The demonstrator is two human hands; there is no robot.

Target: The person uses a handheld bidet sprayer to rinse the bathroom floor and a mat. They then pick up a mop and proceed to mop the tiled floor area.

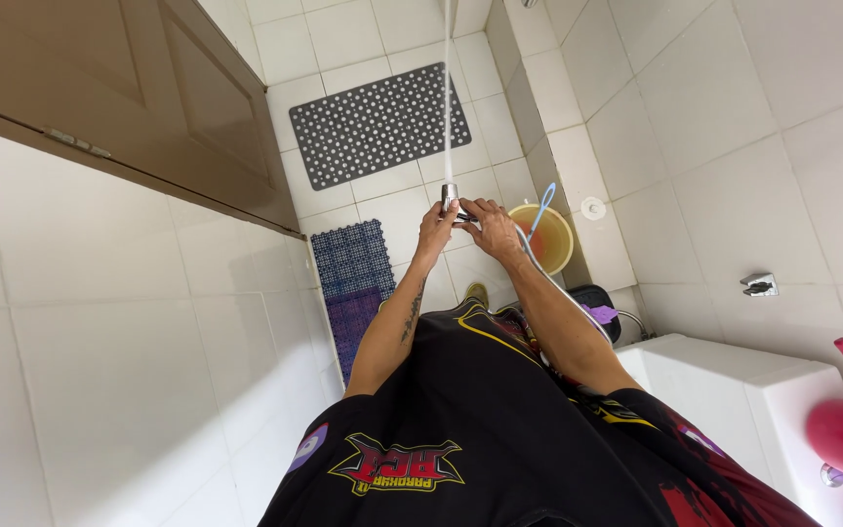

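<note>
A small metal spray nozzle (450, 196) is held out in front of the person, above the white tiled floor (392, 210), with a thin jet of water (447, 98) running from it toward the far end of the room. The left hand (436, 226) is closed around the nozzle from the left; the right hand (491, 226) is closed on it from the right, fingers curled over its body. A grey hose (550, 285) trails back along the right forearm. Just right of the hands stands a yellow bucket (556, 237). A dark perforated mat (380, 124) lies beyond, a blue mat (351, 259) to the left, a brown door (148, 88) farther left, and a white toilet tank (734, 381) at lower right.
</note>
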